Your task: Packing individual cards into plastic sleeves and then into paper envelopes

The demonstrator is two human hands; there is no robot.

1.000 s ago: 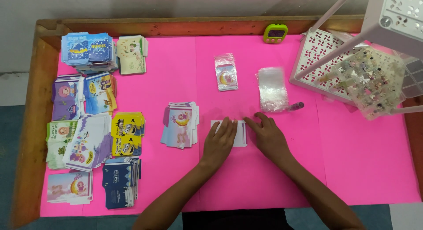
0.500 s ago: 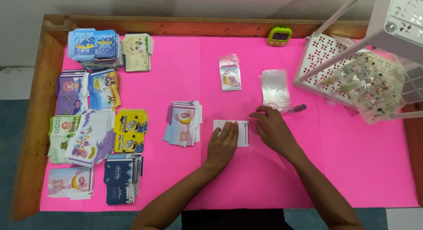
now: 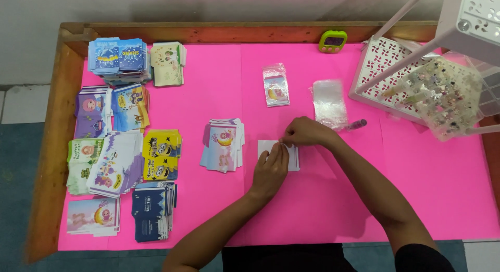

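A small white card lies on the pink table cover in the middle. My left hand presses flat on it. My right hand pinches the card's top edge with its fingertips. Just left of the card sits a fanned pile of pastel printed cards. Beyond my right hand lie a stack of clear plastic sleeves and a slim purple pen-like stick. One sleeved card lies farther back.
Several piles of printed cards fill the left side, among them a yellow pile and a dark blue pile. A green timer sits at the back. A white rack with a bag of small trinkets stands right.
My right hand has shifted left from the card's right side to its top edge and now pinches it. My left hand stays on the card.
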